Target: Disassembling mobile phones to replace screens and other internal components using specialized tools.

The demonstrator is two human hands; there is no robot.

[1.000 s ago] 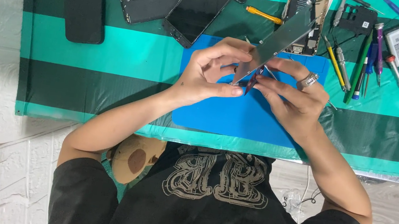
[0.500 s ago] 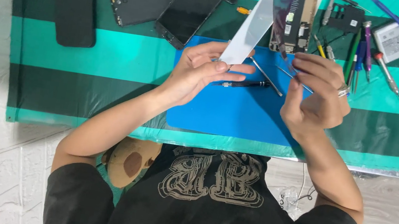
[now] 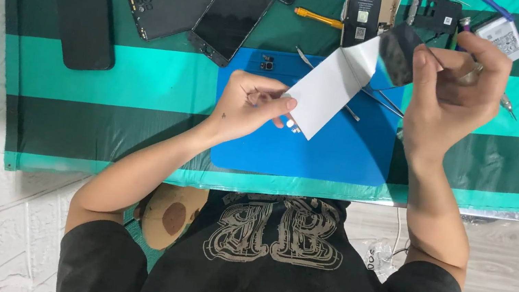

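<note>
I hold a white strip (image 3: pixel 324 94) stretched slantwise between my two hands above the blue mat (image 3: pixel 341 153). My left hand (image 3: pixel 248 106) pinches its lower end, thumb and forefinger pressed together on the white edge, the other fingers curled beneath. My right hand (image 3: pixel 452 90) is raised higher and pinches the upper end, where a dark, glossy film (image 3: pixel 399 52) is lifting off the white backing; the fingers there are closed on that dark part.

The mat lies on the worktop (image 3: pixel 109 84), which is covered in teal and dark green stripes. Under the strip, on the mat, rest thin metal tweezers (image 3: pixel 378 99) and a small camera module (image 3: pixel 267 64) near the mat's upper edge.

Further back on the worktop, a black phone case (image 3: pixel 84 15) lies well apart on my left. Nearer the middle are a dark phone back (image 3: pixel 172 2) and a black screen panel (image 3: pixel 235 14), touching each other. An opened phone with its battery (image 3: pixel 363 6) lies beyond the strip, with a yellow-handled tool (image 3: pixel 318 17) just beside it.
</note>
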